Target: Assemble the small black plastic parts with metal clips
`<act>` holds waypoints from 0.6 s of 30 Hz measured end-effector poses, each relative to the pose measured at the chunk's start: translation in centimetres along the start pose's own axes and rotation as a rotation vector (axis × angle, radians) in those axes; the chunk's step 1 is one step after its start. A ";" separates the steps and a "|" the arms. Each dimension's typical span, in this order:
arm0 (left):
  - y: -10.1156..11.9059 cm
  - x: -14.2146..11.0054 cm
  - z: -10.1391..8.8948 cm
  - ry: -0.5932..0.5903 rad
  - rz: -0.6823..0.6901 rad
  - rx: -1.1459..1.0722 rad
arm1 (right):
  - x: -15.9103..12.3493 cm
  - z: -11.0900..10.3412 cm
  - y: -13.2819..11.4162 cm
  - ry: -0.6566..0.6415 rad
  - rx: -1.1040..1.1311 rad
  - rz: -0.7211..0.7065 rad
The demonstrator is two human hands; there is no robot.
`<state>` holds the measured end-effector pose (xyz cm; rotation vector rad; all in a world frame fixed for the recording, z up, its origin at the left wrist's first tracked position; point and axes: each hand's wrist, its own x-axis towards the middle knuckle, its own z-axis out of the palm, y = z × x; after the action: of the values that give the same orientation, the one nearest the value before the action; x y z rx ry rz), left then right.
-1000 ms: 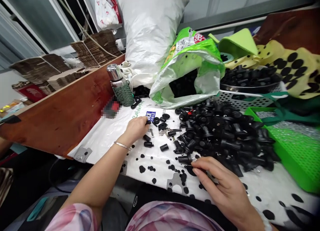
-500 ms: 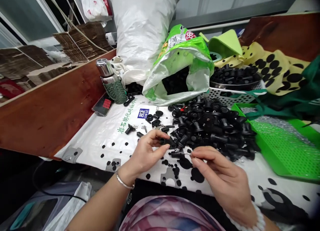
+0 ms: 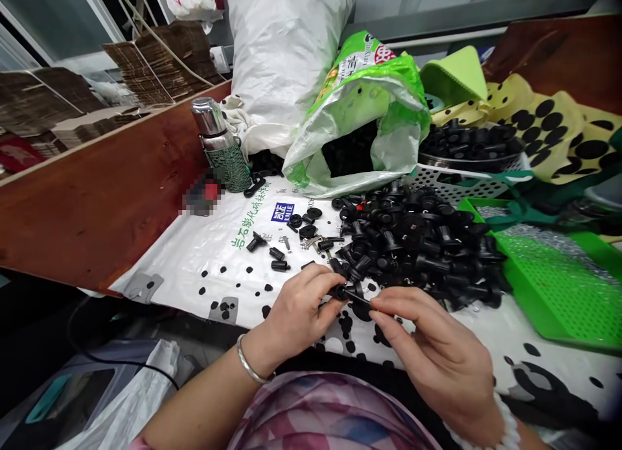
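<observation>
My left hand (image 3: 301,310) is closed, pinching a small black plastic part (image 3: 341,291) between thumb and fingertips. Held in the fingertips of my right hand (image 3: 437,340) is a thin metal pin (image 3: 358,298), whose far end touches or enters the black part; which of the two I cannot tell. Just beyond both hands lies a large heap of black plastic parts (image 3: 413,242). Loose black pieces, among them a short cylinder (image 3: 280,266) and a round disc (image 3: 308,232), lie left of the heap with small metal bits.
A green tray (image 3: 558,314) of thin metal pieces stands right. Behind the heap are an open green-and-white bag (image 3: 301,158) and a white perforated basket (image 3: 451,181) under a bowl of black parts. A metal flask (image 3: 226,158) stands by the wooden side board (image 3: 121,190).
My left hand has moved slightly right and down and closed its fingertips on the black part. The pin in my right hand now meets that part. The whole view has shifted a little.
</observation>
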<state>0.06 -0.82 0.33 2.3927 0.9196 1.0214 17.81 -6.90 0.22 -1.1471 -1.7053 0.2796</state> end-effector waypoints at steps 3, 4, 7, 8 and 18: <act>0.0 -0.2 0.0 -0.003 0.027 0.015 | 0.1 0.2 -0.2 -0.027 -0.042 -0.074; -0.1 -0.3 0.0 -0.006 0.027 0.011 | 0.1 0.2 -0.3 -0.031 -0.046 -0.082; -0.3 -0.5 0.1 -0.007 0.002 -0.013 | 0.1 0.1 -0.3 -0.028 -0.053 -0.049; -0.5 -0.7 0.0 -0.007 -0.020 -0.027 | 0.1 0.0 -0.2 -0.018 -0.052 -0.029; -1.0 -2.9 -1.2 0.076 -0.621 -0.574 | 1.1 1.1 0.1 -0.127 0.096 0.095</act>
<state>-2.78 -2.02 -0.89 1.4721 1.1098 0.9558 16.94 -5.63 0.34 -1.1613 -1.7306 0.4971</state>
